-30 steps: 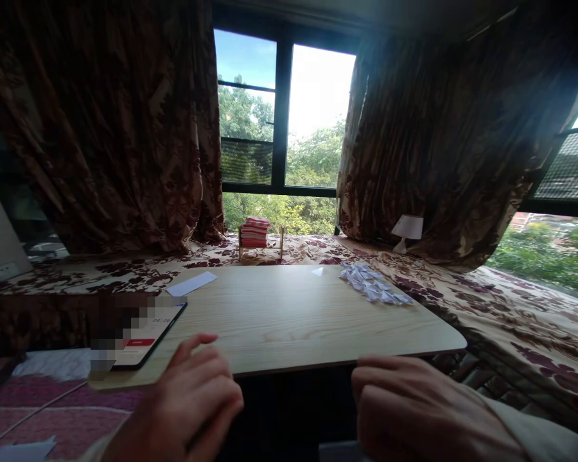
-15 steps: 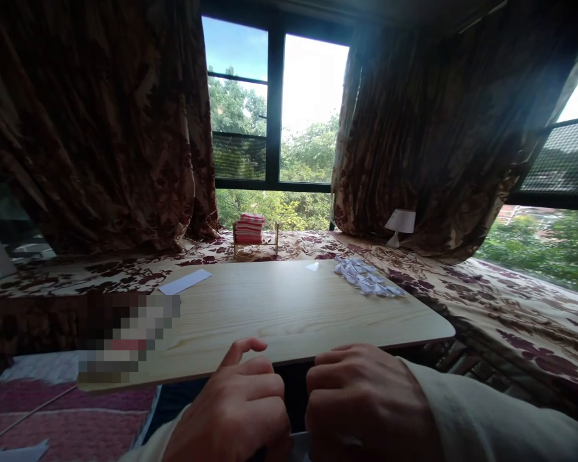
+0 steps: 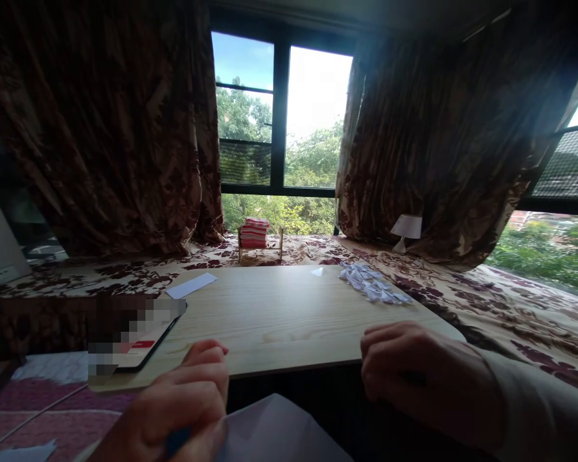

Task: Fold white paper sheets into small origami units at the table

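Observation:
A folded sheet of white paper (image 3: 279, 430) shows at the bottom middle, its top edge coming to a low peak. My left hand (image 3: 187, 398) is closed on the paper's left side, thumb against it; a small dark blue patch shows below the curled fingers, too unclear to name. To the right, apart from the paper, my right hand (image 3: 409, 366) is closed with fingers curled down at the table's front edge; what they hold, if anything, is hidden. Several folded white paper pieces (image 3: 373, 284) lie clustered at the back right of the wooden table (image 3: 270, 327).
A flat white paper strip (image 3: 191, 285) and a small white paper triangle (image 3: 317, 272) lie toward the table's back. A partly blurred dark-edged device (image 3: 149, 345) rests at the left. Behind stand a small rack with red-striped cloths (image 3: 255, 232) and a white lamp (image 3: 406, 227).
My hands have moved apart, left hand leftward and right hand to the right. More of the white paper shows between them. The view has shifted slightly.

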Motion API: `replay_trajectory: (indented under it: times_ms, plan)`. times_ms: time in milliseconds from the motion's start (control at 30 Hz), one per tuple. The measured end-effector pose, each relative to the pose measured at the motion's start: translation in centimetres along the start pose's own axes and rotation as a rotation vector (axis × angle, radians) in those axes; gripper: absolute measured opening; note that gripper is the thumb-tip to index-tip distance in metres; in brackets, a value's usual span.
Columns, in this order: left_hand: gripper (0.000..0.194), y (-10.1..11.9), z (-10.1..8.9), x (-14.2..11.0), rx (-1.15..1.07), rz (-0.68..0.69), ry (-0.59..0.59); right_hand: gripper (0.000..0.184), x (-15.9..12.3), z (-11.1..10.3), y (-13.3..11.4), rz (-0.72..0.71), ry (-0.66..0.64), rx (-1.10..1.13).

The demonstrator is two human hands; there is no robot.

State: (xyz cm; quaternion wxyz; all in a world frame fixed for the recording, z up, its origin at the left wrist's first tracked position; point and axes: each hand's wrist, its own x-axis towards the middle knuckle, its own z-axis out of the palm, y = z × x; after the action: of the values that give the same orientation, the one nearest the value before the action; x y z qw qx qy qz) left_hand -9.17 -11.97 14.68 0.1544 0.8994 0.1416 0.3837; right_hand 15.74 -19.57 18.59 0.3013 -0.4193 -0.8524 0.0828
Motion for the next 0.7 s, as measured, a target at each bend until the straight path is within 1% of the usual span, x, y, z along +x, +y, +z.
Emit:
replay_trajectory:
  times_ms: [33,67,100,133,167,200,267,300,333,433,500,567,600,633,667,700]
  plan:
    - [0.02,0.0,0.0,0.0,0.036,-0.031,0.011,0.028,0.1,-0.3,0.4,0.023,-0.046,0.012]
    - [0.021,0.0,0.2,0.1,0.077,-0.031,-0.018,0.026,0.3,-0.3,0.6,0.041,-0.004,0.026]
    - [0.021,0.0,0.5,0.3,0.123,0.003,-0.06,0.024,0.7,-0.2,0.7,0.029,0.038,0.05]
    - [0.021,0.1,0.9,0.7,0.175,-0.007,-0.096,0.02,1.2,0.1,0.8,-0.002,0.086,0.065]
    - [0.022,0.3,1.3,1.0,0.175,0.075,-0.085,0.02,1.7,0.5,0.8,-0.021,0.129,0.064]
    - [0.022,0.4,1.8,1.3,0.19,0.085,-0.059,0.023,2.2,1.1,0.8,-0.035,0.149,0.073]
    - [0.024,0.5,2.5,1.7,0.205,0.038,-0.028,0.023,3.1,2.5,1.1,-0.054,0.11,0.122]
    - [0.024,0.6,2.9,1.8,0.206,0.001,-0.024,0.018,3.4,3.1,1.3,-0.039,0.05,0.148]
    - [0.023,0.6,3.1,1.9,0.2,-0.032,-0.027,0.017,3.7,3.7,1.5,-0.051,0.007,0.166]
    - [0.019,0.8,3.7,1.8,0.145,-0.099,-0.01,0.021,4.2,4.9,1.8,-0.082,0.001,0.153]
    - [0.019,0.8,3.8,1.7,0.079,-0.117,-0.007,0.022,4.2,5.0,2.1,-0.117,0.013,0.141]
    - [0.022,0.2,3.8,1.2,-0.024,-0.151,-0.027,0.025,3.8,4.1,2.7,-0.114,0.022,0.122]
    - [0.022,-0.3,3.8,0.9,-0.09,-0.204,0.005,0.026,3.4,3.4,3.3,-0.088,0.039,0.107]
    - [0.022,-0.9,3.8,0.4,-0.185,-0.292,0.033,0.026,2.9,2.7,4.0,-0.026,0.09,0.091]
    - [0.02,-1.7,4.0,0.0,-0.296,-0.423,0.185,0.024,2.3,2.0,4.7,0.069,0.186,0.082]
    - [0.016,-2.4,4.4,-0.4,-0.422,-0.587,0.414,0.022,1.7,1.5,5.4,0.144,0.273,0.085]
